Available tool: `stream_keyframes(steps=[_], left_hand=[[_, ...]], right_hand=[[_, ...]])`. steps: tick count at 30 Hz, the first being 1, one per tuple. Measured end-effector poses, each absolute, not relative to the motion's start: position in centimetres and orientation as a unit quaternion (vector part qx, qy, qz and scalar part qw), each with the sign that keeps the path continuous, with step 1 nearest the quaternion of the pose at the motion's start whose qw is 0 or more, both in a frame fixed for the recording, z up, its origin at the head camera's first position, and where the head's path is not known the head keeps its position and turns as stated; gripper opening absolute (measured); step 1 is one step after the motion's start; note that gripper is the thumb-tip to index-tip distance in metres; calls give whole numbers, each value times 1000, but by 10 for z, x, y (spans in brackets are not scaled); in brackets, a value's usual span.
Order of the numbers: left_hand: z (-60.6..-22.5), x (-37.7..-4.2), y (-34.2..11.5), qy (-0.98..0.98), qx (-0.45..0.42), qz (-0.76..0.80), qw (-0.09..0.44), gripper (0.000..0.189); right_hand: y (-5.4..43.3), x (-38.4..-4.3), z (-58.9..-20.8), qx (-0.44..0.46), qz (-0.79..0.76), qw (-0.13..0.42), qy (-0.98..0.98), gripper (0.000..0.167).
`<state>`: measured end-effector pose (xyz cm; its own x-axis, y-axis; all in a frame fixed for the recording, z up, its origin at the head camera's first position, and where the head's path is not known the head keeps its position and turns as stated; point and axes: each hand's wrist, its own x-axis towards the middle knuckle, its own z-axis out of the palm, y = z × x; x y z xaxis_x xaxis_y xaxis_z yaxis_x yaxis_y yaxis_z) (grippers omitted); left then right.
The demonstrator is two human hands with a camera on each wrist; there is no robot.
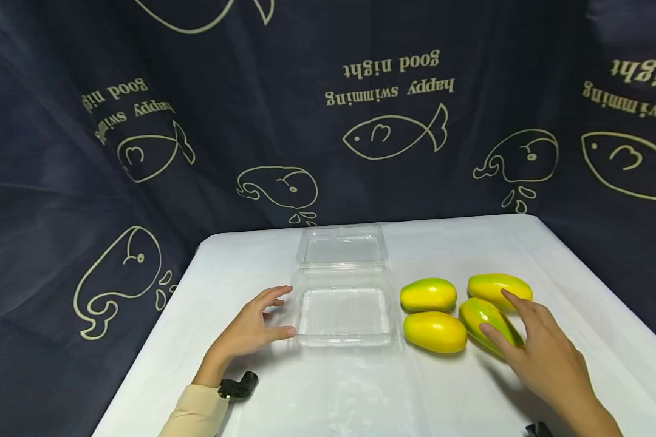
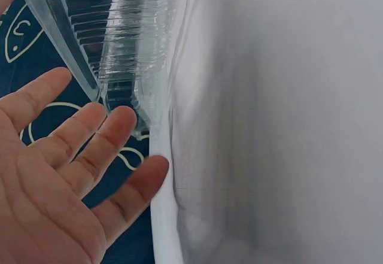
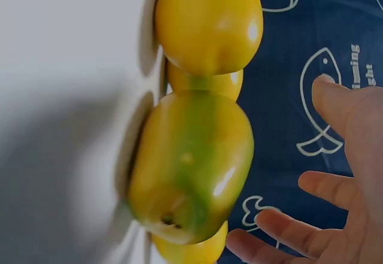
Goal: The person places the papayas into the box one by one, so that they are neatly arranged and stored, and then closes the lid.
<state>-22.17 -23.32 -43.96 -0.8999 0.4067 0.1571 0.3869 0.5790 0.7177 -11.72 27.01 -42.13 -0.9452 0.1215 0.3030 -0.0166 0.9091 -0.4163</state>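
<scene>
A clear plastic clamshell box (image 1: 343, 311) stands with its lid folded back, away from me. My left hand (image 1: 251, 325) is at the box's left side, thumb and fingers spread, with the fingertips right at its wall. In the left wrist view the extended fingers (image 2: 96, 162) overlap the ribbed box (image 2: 119, 42). Several oblong yellow-green fruits, papaya-like, lie to the right of the box. My right hand (image 1: 549, 349) hovers with spread fingers over the rightmost ones, a greener fruit (image 1: 488, 325) and a yellow fruit (image 1: 500, 290) behind it. Nothing is held in either hand.
Two more fruits, one yellow (image 1: 435, 332) and one with a green edge (image 1: 428, 294), lie between the box and the right hand. A white cloth (image 1: 317, 394) covers the table. Dark fabric (image 1: 284, 121) with fish drawings hangs behind and at the sides.
</scene>
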Motion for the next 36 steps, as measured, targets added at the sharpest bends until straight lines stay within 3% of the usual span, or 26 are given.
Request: stream_keyframes(steps=[25,36], left_hand=[[-440,-223,-236,883,233,405,43,92],[-441,-222,-237,882,232,407,43,92]], right_hand=[[282,-112,-452,-35,218,113,-969,103],[286,-120,-454,-23,220,101,-970,100]])
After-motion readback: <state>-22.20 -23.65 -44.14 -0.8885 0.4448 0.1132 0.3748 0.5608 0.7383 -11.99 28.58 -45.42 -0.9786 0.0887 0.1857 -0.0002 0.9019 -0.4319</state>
